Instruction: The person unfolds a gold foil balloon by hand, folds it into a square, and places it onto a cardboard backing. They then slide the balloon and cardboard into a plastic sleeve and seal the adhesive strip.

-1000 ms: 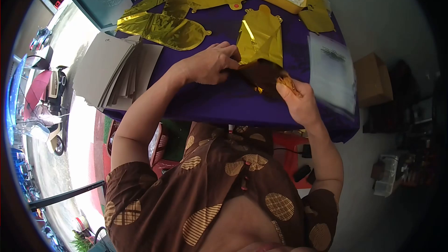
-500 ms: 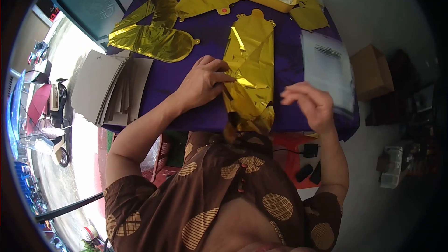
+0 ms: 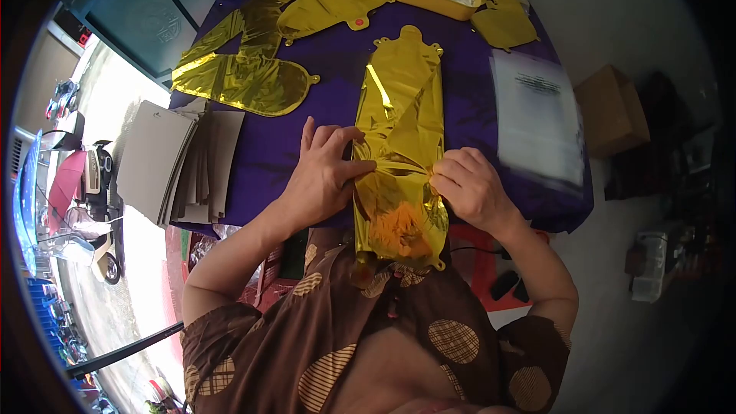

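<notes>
1. The foil (image 3: pixel 402 138) lay mid-table (image 3: pixel 475 115), its near end overhanging the near edge.
2. The left hand (image 3: pixel 322 172) held its left edge; the right hand (image 3: pixel 471 188) pinched its right.
3. Light, even tension seemed best for keeping the thin foil square and uncreased.

Left fingers (image 3: pixel 349 169) touch, right fingers (image 3: pixel 454 172) pinch gold foil (image 3: pixel 405 119).

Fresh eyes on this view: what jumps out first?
The long shiny gold foil piece down the middle, with the left hand on its left edge and the right hand pinching its right. Next, the yellow tub at the tablecloth's far side and grey cards at left.
</notes>
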Demonstrator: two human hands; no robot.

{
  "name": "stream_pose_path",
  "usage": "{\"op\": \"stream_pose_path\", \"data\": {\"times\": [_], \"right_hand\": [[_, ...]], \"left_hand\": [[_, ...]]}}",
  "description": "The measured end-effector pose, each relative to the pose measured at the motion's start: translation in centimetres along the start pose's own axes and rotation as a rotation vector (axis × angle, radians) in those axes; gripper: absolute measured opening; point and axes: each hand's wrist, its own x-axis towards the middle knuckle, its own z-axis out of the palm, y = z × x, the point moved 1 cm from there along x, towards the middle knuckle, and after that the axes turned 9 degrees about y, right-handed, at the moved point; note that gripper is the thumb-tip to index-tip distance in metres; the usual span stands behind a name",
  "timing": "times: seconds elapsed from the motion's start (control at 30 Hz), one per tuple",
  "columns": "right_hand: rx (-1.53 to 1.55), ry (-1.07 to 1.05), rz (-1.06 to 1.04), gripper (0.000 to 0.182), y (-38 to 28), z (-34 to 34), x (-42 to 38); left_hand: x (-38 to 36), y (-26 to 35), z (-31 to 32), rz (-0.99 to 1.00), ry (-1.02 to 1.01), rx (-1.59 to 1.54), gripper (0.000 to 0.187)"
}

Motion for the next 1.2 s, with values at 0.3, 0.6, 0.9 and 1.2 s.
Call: {"op": "stream_pose_path", "data": {"times": [0.3, 0.6, 0.9, 1.2], "right_hand": [[0.132, -0.001, 0.173, 0.013, 0.2, 0.4, -0.4], [0.351, -0.007, 0.764, 0.009, 1.0, 1.4, -0.3], [0.140, -0.080, 0.989, 0.065, 0.7, 2.7, 1.8], [0.032, -0.073, 0.900, 0.071, -0.3, 3.0, 1.9]], "left_hand": [[-0.1, -0.5, 0.6, -0.078, -0.108, -0.263, 0.028], [1.6, -1.7, 0.8, -0.511, -0.085, -0.353, 0.023], [3.4, -1.4, 0.4, -0.843, -0.068, -0.512, 0.056], [2.7, -2.3, 1.1, -0.678, -0.068, -0.371, 0.059]]}}
